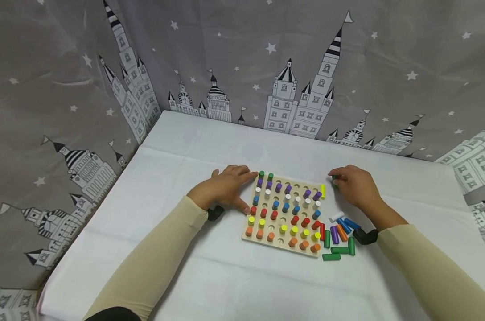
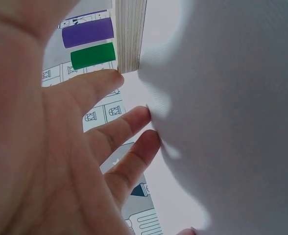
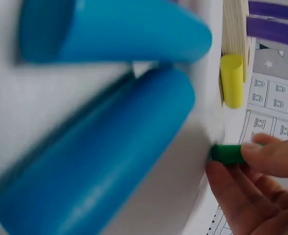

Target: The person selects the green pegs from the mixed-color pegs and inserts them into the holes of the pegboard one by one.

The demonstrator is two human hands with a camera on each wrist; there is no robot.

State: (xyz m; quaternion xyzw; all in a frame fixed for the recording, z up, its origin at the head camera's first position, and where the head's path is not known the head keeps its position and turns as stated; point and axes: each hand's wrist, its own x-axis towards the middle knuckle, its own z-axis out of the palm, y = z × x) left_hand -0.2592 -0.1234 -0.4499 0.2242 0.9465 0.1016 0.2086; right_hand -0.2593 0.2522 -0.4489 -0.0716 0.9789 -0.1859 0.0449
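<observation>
A wooden pegboard [image 1: 281,220] carries rows of coloured pegs, with several bare holes among them. My left hand [image 1: 229,186] lies at its left side, fingers spread and fairly straight, thumb and forefinger touching the edge. In the left wrist view, a fingertip of that hand [image 2: 100,132] meets the board's side [image 2: 129,36] beside a green peg [image 2: 93,56]. Beyond the board's far right corner, my right hand [image 1: 355,185] pinches a green peg [image 3: 227,153] between thumb and fingers, low over the cloth. A yellow peg [image 1: 322,191] lies against the board's right edge.
Loose pegs lie right of the board: green ones [image 1: 331,257], a purple one [image 1: 334,235], an orange one [image 1: 341,232], a red one [image 1: 322,231], a white one [image 1: 336,216] and blue ones [image 1: 351,224]. Beneath is a white cloth [image 1: 226,276]; a grey castle-print curtain [image 1: 234,40] hangs behind.
</observation>
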